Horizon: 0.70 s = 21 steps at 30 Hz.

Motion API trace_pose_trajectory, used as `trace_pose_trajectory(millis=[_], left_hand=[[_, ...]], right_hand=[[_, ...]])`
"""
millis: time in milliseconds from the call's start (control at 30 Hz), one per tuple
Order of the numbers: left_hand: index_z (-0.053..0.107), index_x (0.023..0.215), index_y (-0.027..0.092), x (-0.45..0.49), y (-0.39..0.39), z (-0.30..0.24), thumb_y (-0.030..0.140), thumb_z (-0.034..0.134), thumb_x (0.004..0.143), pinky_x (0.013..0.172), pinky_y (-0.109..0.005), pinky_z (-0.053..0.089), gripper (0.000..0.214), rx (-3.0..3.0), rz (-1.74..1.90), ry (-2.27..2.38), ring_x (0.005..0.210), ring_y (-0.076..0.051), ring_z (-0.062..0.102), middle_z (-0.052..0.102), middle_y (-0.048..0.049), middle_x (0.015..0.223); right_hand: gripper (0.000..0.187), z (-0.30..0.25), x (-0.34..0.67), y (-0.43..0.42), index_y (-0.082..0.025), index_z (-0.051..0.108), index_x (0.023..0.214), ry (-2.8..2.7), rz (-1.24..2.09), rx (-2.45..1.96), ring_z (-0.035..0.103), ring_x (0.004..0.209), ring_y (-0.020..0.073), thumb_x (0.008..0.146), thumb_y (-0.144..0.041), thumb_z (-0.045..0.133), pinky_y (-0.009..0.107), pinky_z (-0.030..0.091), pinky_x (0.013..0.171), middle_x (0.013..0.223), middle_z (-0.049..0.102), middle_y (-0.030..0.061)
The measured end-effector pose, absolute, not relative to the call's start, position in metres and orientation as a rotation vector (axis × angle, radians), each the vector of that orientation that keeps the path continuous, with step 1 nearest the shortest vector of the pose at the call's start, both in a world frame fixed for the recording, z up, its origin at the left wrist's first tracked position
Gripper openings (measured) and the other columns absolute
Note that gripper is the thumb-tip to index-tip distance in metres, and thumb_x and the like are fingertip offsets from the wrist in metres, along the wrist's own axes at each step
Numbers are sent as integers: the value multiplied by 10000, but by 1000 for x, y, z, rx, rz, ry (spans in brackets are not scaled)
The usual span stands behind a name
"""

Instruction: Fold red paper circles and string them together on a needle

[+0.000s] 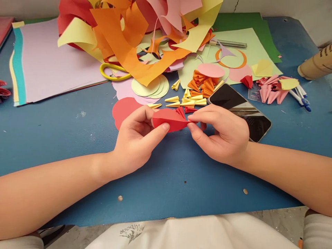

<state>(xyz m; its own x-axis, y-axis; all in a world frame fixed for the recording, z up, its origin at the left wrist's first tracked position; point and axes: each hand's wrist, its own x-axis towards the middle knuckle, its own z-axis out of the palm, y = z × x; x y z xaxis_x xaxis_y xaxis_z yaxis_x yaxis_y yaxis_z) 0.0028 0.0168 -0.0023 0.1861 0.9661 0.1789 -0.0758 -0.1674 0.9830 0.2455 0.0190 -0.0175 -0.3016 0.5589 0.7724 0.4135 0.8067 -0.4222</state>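
A red paper circle [173,123], bent into a curve, is held between my two hands above the blue table. My left hand [141,135] grips its left side, thumb in front and fingers behind. At the right end, my right hand [220,133] pinches the paper's edge between thumb and fingertips. More red paper circles [126,110] lie behind my left hand. Just beyond the held paper are red rolled cones [190,110], yellow cones [187,102] and orange cones [204,84]. A dark phone [255,119] lies partly behind my right hand.
Orange paper offcuts [121,38] are heaped with other colours at the back. Yellow-handled scissors [114,77] lie beside pale green circles [149,86]. Lilac sheets [57,62] are stacked at left. Pink cones [272,91], pens [301,95] and a cardboard tube [316,64] are at right.
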Motion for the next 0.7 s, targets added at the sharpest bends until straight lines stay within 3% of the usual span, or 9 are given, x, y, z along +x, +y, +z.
trace_pose_trajectory(millis=[167,267,400,600,700], left_hand=[[471,705,222,2,18,-3,539,1030,960,657,-312,482,692,1427,1207,842,684,-130,505,601,33,717],[479,689,218,0,18,-2,520,1008,985,651,-318,461,677,1468,1195,845,673,-129,494,590,33,696],[537,720,222,-2,18,-3,511,992,1003,714,-341,535,608,1494,1153,816,739,-155,594,665,7,760],[540,1002,285,-5,21,-8,678,1013,936,627,-299,575,619,1282,1204,809,696,-156,688,677,28,846],[568,1168,314,-6,21,-9,502,1002,999,659,-288,625,502,1298,1106,765,746,-172,791,760,31,902]], right_hand=[[204,-19,246,15,-254,878,1257,-1920,252,-791,879,775,182,1069,-181,848,261,698,642,1132,970,59],[263,-22,245,15,-256,870,1328,-1870,313,-803,876,776,174,1074,-187,857,251,715,671,1130,964,51],[298,-25,243,16,-262,857,1343,-1774,461,-796,885,844,173,1064,-158,862,247,732,741,1128,942,45],[235,-23,245,21,-276,867,1196,-1793,582,-688,823,845,193,1045,-115,785,305,694,740,1018,881,37],[231,-21,245,23,-264,844,1164,-1821,577,-636,787,834,188,1046,-104,727,307,656,718,956,834,36]])
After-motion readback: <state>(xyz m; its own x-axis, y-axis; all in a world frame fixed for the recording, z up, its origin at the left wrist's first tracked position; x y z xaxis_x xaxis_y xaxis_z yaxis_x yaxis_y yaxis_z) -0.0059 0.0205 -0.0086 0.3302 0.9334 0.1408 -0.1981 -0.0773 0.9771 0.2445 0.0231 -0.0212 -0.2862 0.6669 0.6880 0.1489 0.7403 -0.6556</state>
